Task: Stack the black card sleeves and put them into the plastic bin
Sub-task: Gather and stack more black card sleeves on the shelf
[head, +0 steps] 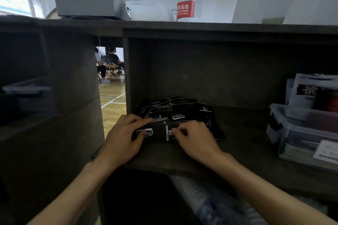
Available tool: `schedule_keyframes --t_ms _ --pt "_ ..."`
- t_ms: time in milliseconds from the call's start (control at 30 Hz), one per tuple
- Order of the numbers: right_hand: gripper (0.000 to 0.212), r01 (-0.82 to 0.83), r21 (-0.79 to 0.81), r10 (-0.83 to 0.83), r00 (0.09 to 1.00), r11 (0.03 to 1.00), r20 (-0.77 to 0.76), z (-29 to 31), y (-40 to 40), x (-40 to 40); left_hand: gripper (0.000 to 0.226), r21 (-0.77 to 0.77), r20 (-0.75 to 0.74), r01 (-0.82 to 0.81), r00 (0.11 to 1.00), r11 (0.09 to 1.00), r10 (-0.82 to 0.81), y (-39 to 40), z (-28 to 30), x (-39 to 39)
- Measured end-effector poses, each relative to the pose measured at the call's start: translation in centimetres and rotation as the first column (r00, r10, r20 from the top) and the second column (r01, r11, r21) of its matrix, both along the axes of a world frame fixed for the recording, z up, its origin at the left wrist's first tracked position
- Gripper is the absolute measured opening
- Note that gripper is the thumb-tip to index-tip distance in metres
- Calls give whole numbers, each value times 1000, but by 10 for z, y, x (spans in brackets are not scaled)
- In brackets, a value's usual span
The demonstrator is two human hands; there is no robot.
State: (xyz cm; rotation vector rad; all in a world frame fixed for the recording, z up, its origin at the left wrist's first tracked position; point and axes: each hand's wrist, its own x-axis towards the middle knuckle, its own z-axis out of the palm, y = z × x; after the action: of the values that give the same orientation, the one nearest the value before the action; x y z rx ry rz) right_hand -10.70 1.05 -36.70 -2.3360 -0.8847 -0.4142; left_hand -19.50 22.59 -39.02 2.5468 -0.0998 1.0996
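Here both hands: left hand (121, 136), right hand (194, 138) grip card sleeves (157, 132).

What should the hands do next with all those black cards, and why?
Probably pick another sleeve off the loose pile and add it to the small stack. The left hand has its grip on that stack, the right hand pinches its edge, many sleeves lie scattered behind, and the plastic bin sits off to the right.

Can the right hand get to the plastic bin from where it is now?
Probably yes. The right hand is pinching sleeves, but the shelf between it and the plastic bin looks bare.
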Motion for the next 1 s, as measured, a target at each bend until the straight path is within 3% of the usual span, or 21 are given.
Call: schedule_keyframes --t_ms 133,167,233,300,467,600,667,867,1000 --pt "14 350 88 -340 933 932 -115 22 -48 56 46 9 25 9 1000 1000 -10 0 -1 1" --pt "13 429 33 -418 894 903 -162 24 -60 68 46 15 31 -3 1000 1000 2 -1 0 1" --pt "29 460 -132 -478 828 878 -293 19 -74 87 43 41 35 -54 998 998 53 -2 0 -1" --pt "32 426 -151 -450 810 892 -377 13 -77 97 44 77 38 -90 995 993 88 -2 1 -2" --pt "12 427 51 -354 806 903 -475 13 -75 103 50 61 10 -60 998 996 60 -4 1 -3" --pt "38 391 35 -311 780 920 -544 14 -75 103 52 56 -18 -31 999 998 32 -4 0 -3" --pt "28 381 30 -298 767 924 -568 16 -74 103 52 59 -16 -22 1000 998 22 -3 0 -3" --pt "2 473 357 -199 783 806 -589 19 -79 106 51 55 -7 -44 999 998 45 -4 1 -4" --pt "15 327 473 -67 871 818 -487 28 -86 97 50 48 -14 -49 999 998 49 -4 1 -4"
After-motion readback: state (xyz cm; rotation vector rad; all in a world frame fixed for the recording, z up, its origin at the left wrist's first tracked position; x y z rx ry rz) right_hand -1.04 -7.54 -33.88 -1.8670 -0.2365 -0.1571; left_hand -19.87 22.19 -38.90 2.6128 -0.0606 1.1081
